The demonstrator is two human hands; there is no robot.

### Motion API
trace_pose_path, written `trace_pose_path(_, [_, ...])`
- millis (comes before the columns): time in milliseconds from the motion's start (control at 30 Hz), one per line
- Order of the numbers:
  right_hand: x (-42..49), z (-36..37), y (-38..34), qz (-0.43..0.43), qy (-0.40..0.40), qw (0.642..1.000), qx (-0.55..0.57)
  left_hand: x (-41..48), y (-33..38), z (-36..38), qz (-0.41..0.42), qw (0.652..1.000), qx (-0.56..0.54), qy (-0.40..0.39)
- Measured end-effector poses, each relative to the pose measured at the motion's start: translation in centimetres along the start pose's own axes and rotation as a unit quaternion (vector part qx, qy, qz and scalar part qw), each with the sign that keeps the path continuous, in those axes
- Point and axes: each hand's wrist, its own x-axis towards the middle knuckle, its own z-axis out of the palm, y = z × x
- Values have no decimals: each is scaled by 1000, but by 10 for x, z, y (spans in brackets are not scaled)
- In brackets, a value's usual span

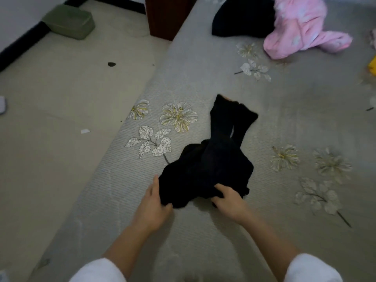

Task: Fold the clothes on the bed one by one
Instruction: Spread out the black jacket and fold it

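A black garment (pixel 205 169), like tights or leggings, lies bunched on the grey flowered bed (pixel 203 68), its two legs pointing away from me. My left hand (pixel 153 202) grips its near left edge, thumb up along the side and fingers tucked under the cloth. My right hand (pixel 227 197) pinches the near right edge, fingers curled into the fabric. Farther back on the bed lie another black garment (pixel 242 17) and a pink patterned garment (pixel 301 29).
The bed's left edge runs diagonally beside a pale floor (pixel 61 110) with small scraps on it. A green box (pixel 70 21) sits by the wall at the far left. A dark wooden piece of furniture (pixel 166 15) stands at the bed's far corner. Something yellow (pixel 372 66) shows at the right edge.
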Motion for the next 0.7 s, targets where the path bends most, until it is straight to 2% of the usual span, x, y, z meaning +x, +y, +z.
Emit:
trace_pose_path(67, [-40, -6, -6, 10, 0, 998, 64, -35, 9, 11, 28, 999, -27, -9])
trace_pose_path(200, [-114, -38, -39, -6, -5, 986, 169, -81, 31, 12, 23, 999, -27, -38])
trace_pose_path(333, [-184, -74, -76, -32, -14, 968, 247, -118, 69, -13, 100, 993, -60, -27])
trace_pose_path(433, [-238, -103, -96, -45, 73, 960, 265, -153, 106, -52, 160, 977, -140, -27])
trace_pose_path(500, [-276, -124, -108, -42, 137, 954, 262, -177, 133, -84, 205, 966, -155, -38])
trace_pose_path(633, [-339, -165, -125, -59, 240, 942, 229, -221, 186, -145, 289, 941, -129, -118])
trace_pose_path(700, [-364, -182, -131, -92, 280, 928, 227, -242, 211, -166, 296, 930, -150, -156])
